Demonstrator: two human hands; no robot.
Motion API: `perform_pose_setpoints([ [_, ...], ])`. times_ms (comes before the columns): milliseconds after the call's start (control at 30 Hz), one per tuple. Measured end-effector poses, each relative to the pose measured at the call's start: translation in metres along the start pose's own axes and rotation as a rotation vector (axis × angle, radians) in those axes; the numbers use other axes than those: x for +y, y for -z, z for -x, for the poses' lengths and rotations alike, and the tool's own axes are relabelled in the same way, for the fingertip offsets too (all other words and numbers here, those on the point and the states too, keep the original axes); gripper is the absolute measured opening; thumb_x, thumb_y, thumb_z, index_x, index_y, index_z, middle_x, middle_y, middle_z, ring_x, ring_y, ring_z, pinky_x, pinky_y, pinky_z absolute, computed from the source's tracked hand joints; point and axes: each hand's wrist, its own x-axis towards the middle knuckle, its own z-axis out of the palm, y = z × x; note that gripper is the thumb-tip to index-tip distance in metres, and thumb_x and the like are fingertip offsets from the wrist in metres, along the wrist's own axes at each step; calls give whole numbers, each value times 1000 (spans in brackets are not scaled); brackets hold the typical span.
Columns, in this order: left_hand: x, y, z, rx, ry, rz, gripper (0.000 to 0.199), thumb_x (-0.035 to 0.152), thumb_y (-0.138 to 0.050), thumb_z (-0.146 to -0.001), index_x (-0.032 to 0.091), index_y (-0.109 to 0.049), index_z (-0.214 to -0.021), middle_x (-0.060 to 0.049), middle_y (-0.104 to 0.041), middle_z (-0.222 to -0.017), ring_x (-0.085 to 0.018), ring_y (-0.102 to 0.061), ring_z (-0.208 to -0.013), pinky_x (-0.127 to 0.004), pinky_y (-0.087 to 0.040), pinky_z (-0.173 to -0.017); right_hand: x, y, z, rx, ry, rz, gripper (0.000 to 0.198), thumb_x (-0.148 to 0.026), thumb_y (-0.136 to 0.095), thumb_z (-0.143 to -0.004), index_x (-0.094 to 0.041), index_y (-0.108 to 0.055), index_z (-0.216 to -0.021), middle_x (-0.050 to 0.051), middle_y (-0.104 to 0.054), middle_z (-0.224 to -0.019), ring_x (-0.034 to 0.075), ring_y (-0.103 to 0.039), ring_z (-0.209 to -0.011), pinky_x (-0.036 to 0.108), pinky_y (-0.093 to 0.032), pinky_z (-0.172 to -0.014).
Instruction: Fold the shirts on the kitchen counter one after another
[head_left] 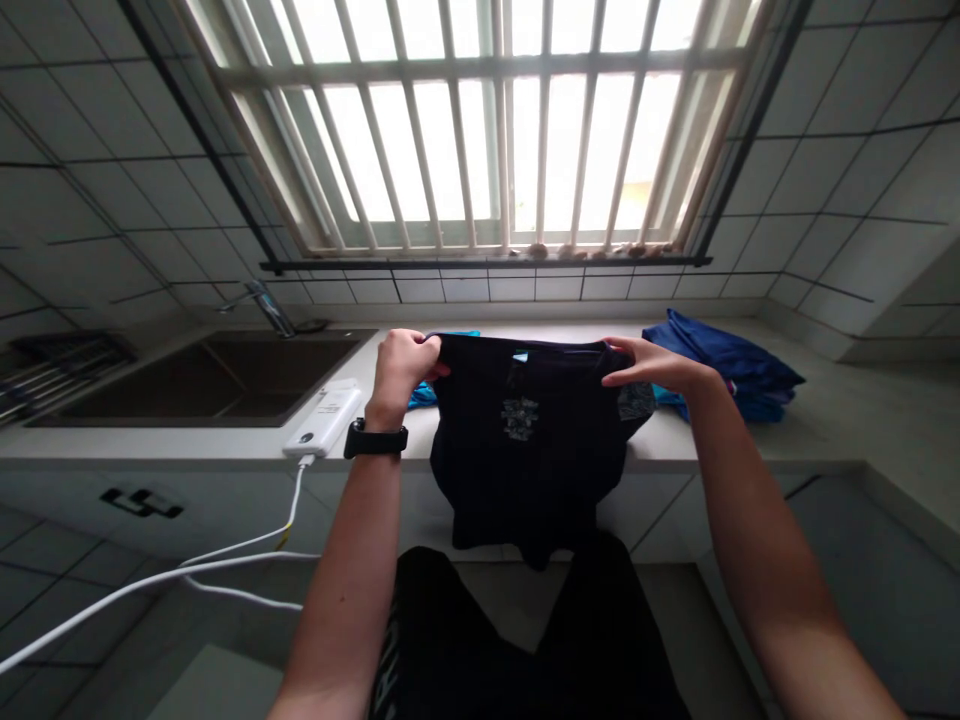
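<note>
A black garment [525, 470] hangs spread between my two hands over the counter's front edge. It has a small pale tag near its top edge, a grey print below that, and a grey patterned patch at its right side. My left hand [409, 365], with a black watch [375, 439] on the wrist, is closed on the garment's top left corner. At the top right corner my right hand [652, 365] pinches the cloth between thumb and fingers. Whether the garment is a shirt or something else, I cannot tell. Behind it, bright blue cloth [422, 397] partly shows.
Folded blue clothes [727, 365] are piled on the counter [832, 400] at right. To the left are a dark sink [225, 375], a faucet [270, 308] and a white power strip [324, 418] with a white cable [296, 500]. A barred window [495, 130] is ahead.
</note>
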Motion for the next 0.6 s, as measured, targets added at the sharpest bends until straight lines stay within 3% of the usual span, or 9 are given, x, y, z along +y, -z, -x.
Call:
perform_pose_setpoints([
  [67,-3,-3,-5,4,-32,-83,20,29,-56,-85,16,-71,-82,-10,-78,-78,-26,-76,-81,-33,-59,-78,4,8,-3,-67,10,9,55,-36,-91,-59,-16,-75,-108,8,-75,-100,29,-69,-102,41,-56,-94],
  [100,-4,-8,-10,-12,-64,-112,22,30,-57,-85,16,-73,-89,-11,-80,-88,-27,-76,-90,-33,-58,-84,5,9,-8,-25,-4,73,49,-33,-86,-65,-15,-74,-110,10,-74,-102,30,-68,-103,43,-55,-95],
  [167,-7,-23,-19,-73,-164,-135,36,37,-61,-86,14,-72,-112,-15,-78,-116,-29,-72,-114,-35,-54,-99,6,1,-21,235,-55,310,42,-25,-73,-78,-13,-71,-118,15,-71,-115,34,-64,-113,47,-51,-102],
  [233,-12,-44,-26,-164,-312,-139,64,42,-68,-84,14,-59,-140,-19,-63,-147,-30,-55,-141,-36,-44,-114,6,-19,-32,505,-99,587,48,-20,-61,-87,-12,-64,-134,21,-61,-137,38,-53,-132,53,-41,-113],
  [267,-15,-55,-28,-214,-388,-151,77,43,-72,-82,14,-49,-150,-19,-51,-159,-30,-44,-150,-36,-38,-120,6,-32,-35,564,-115,697,52,-18,-56,-90,-12,-59,-142,23,-52,-148,39,-45,-140,54,-36,-117],
  [300,-19,-66,-29,-266,-453,-179,88,41,-75,-80,13,-41,-156,-19,-41,-166,-30,-35,-156,-36,-32,-124,7,-47,-36,544,-133,776,56,-16,-51,-93,-12,-53,-149,23,-44,-156,40,-40,-145,55,-32,-120],
  [367,-29,-84,-26,-381,-536,-253,92,39,-76,-81,12,-37,-159,-20,-35,-169,-30,-31,-158,-38,-28,-127,10,-79,-31,324,-188,839,57,-17,-45,-98,-12,-47,-155,23,-35,-164,38,-38,-148,53,-33,-121],
  [467,-49,-103,-17,-532,-550,-389,75,44,-70,-89,14,-48,-154,-19,-47,-162,-30,-45,-150,-37,-36,-122,19,-118,-17,-58,-400,801,59,-36,-44,-104,-20,-40,-161,20,-27,-171,42,-29,-154,63,-34,-118],
  [600,-72,-119,-10,-551,-467,-585,62,51,-58,-97,17,-57,-149,-20,-45,-163,-36,-41,-152,-44,-37,-121,31,-138,-9,-153,-537,776,63,-51,-30,-109,-29,-27,-167,14,-12,-177,44,-8,-160,79,-20,-117],
])
